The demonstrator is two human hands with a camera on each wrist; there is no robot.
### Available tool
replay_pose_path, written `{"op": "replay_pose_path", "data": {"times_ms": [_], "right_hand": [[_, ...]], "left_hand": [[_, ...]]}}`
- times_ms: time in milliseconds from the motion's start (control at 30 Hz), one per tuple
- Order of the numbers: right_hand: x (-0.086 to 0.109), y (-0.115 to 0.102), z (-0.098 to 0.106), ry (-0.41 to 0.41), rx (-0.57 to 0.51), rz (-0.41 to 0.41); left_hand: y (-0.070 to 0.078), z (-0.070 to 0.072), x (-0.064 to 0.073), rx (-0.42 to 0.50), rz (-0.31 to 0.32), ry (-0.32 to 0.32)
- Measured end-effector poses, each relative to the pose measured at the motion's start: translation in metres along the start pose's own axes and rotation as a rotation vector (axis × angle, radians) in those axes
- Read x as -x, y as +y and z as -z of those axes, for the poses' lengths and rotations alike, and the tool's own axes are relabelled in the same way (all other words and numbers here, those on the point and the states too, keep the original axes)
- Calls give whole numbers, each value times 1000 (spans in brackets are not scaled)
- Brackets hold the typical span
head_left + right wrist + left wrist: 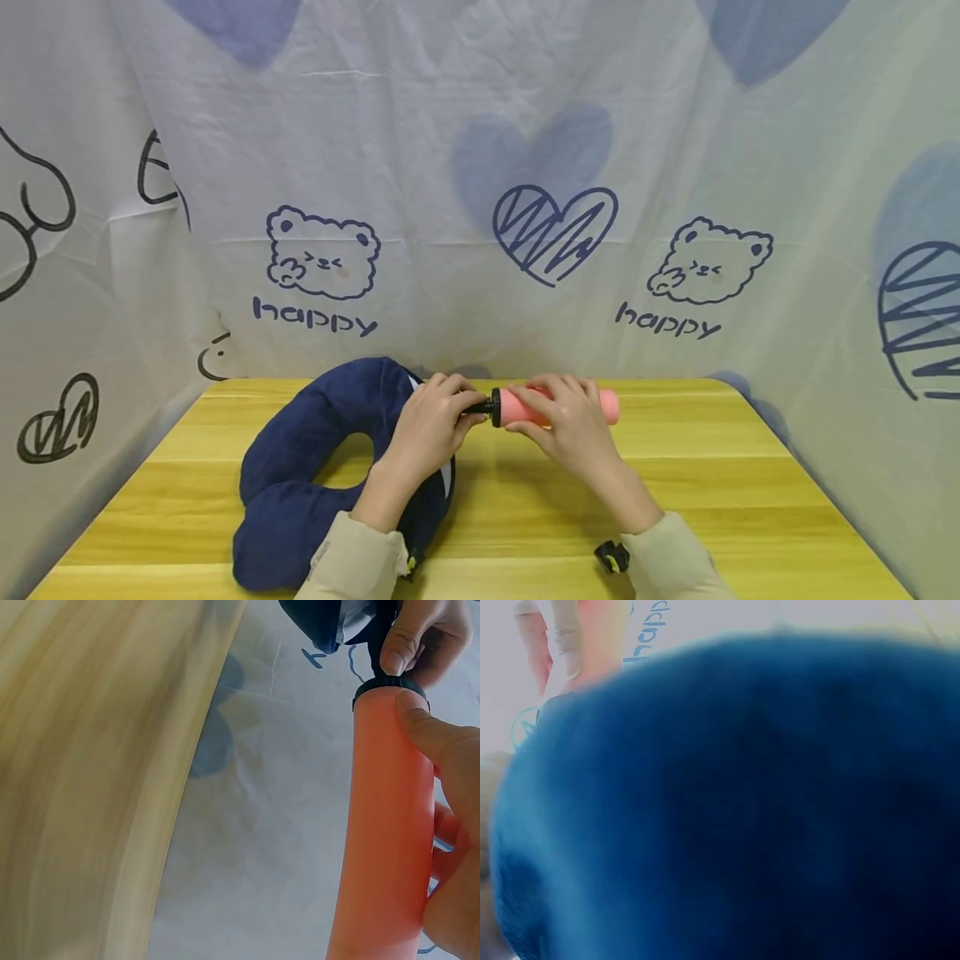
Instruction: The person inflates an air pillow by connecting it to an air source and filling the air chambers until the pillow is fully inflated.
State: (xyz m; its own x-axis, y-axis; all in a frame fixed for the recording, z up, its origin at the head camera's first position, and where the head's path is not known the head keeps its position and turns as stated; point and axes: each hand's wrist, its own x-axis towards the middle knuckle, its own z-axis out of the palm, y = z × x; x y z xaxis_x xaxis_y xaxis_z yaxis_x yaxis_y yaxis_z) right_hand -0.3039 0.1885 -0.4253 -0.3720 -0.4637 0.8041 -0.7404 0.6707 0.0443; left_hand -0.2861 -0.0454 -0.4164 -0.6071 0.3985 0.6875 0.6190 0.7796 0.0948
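In the head frame, the grip of your right hand [573, 417] is around the pink tube [386, 825], which is just right of the middle, its black cap [496, 407] toward the left. The grip of your left hand [427, 425] is narrow: it pinches the black nozzle [475, 408] beside this cap. The dark blue neck pillow [281, 454] lies on the tabletop [675, 475], left of the middle, and fills most of the left wrist frame, blurred. A cloth [427, 275] with drawings hangs in the upper part
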Motion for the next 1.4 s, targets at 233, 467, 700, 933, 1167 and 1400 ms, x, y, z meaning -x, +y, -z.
{"op": "replay_pose_path", "data": {"times_ms": [233,467,700,933,1167,1400], "right_hand": [[0,1,2,-17,-1,-15],[0,3,2,-30,4,-25],[-2,8,3,-33,0,-69],[-4,17,7,-58,-5,-123],[-1,32,11,-80,3,-180],[-1,43,15,-46,31,-186]], "left_hand": [[-1,2,-1,37,13,11],[-3,2,-1,42,13,7],[-13,6,-2,34,27,9],[-25,10,-3,16,57,6],[-38,14,-3,20,93,9],[-51,19,-2,30,129,23]]}}
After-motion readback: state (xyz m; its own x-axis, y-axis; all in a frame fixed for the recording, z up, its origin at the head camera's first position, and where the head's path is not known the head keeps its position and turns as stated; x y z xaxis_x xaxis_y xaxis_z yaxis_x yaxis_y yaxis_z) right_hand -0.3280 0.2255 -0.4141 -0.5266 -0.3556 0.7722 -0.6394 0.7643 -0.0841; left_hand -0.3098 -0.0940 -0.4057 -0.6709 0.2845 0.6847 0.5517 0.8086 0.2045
